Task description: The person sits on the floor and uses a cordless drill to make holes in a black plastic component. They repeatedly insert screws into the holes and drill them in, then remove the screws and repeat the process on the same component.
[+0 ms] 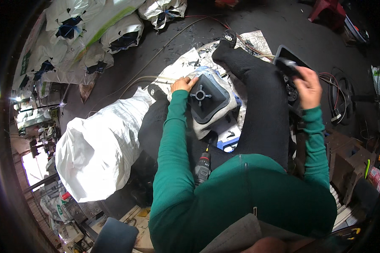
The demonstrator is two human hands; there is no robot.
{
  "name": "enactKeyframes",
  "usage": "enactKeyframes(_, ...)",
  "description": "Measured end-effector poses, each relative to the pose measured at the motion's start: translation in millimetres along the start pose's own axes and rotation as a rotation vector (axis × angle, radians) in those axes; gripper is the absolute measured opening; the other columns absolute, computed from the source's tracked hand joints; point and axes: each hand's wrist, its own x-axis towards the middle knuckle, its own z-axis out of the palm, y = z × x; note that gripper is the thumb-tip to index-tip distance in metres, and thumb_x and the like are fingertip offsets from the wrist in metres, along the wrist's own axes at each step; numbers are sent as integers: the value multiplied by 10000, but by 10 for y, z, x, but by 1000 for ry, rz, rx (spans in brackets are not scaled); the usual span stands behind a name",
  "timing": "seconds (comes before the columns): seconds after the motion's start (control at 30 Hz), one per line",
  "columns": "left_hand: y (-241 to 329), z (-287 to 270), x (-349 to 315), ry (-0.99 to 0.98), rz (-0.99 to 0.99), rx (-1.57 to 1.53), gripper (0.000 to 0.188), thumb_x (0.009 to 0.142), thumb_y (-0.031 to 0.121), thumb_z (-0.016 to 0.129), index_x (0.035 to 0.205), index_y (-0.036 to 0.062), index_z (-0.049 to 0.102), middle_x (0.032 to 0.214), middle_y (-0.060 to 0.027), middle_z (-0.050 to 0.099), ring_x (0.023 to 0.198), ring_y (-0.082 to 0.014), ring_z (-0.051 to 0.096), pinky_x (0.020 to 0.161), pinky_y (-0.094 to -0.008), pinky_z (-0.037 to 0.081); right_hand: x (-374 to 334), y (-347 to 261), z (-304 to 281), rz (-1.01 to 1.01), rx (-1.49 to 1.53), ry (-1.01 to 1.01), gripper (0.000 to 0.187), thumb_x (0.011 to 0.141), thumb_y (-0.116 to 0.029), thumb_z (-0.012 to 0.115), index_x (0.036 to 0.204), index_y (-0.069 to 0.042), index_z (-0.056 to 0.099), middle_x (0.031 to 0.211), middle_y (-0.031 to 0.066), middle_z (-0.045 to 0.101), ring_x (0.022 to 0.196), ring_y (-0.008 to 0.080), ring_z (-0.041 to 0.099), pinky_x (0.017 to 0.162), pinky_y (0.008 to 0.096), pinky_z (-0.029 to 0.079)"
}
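My left hand (pixel 183 85) grips the upper left edge of a black square plastic part (pixel 215 103). The part is dished, with a grey round hub and short spokes in its middle, and it rests on a cloth-covered bundle (pixel 227 84) between my legs. Off to the right, my right hand (pixel 309 87) is raised and closed around a dark, shiny piece (pixel 288 66), too blurred to name. It is over a black tray (pixel 292 52) holding dark round parts. A cordless drill (pixel 203 166) lies at my lap, its bit pointing toward the bundle.
A large white woven sack (pixel 101 147) stands at my left. More stuffed white sacks (pixel 122 33) are piled at the far left. Hoses (pixel 164 46) cross the floor. A dark red stool (pixel 326 12) is at the far right, with brown metal blocks (pixel 346 154) nearer.
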Motion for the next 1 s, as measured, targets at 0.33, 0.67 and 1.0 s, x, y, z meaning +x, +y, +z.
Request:
enactKeyframes(0.33, -303, -1099, -2256, 447, 99, -510, 320, 858, 137, 667, 1154, 23, 623, 1061, -144, 662, 955, -242, 650, 850, -333, 494, -393, -782, 2566, -931, -20, -458, 441, 720, -98, 586, 1155, -147, 647, 953, 37, 555, 919, 225, 532, 826, 346, 459)
enactKeyframes(0.67, 138, -582, -3879, 127, -341, -974, 210, 920, 119, 594, 1079, 3, 667, 937, -108, 690, 841, -168, 654, 768, -295, 501, -497, -1000, 2322, -761, -152, -681, 519, 712, -139, 668, 1223, -193, 596, 1060, 56, 550, 1031, 248, 512, 841, 383, 424)
enactKeyframes(1.0, 102, -274, -3650, 362, -239, -488, 198, 932, 165, 583, 1007, 14, 687, 901, -100, 699, 757, -194, 652, 688, -308, 509, -1517, 811, -113, 489, -357, -428, 212, 855, -240, 594, 953, -78, 689, 790, 135, 685, 734, 344, 662, 719, 445, 530)
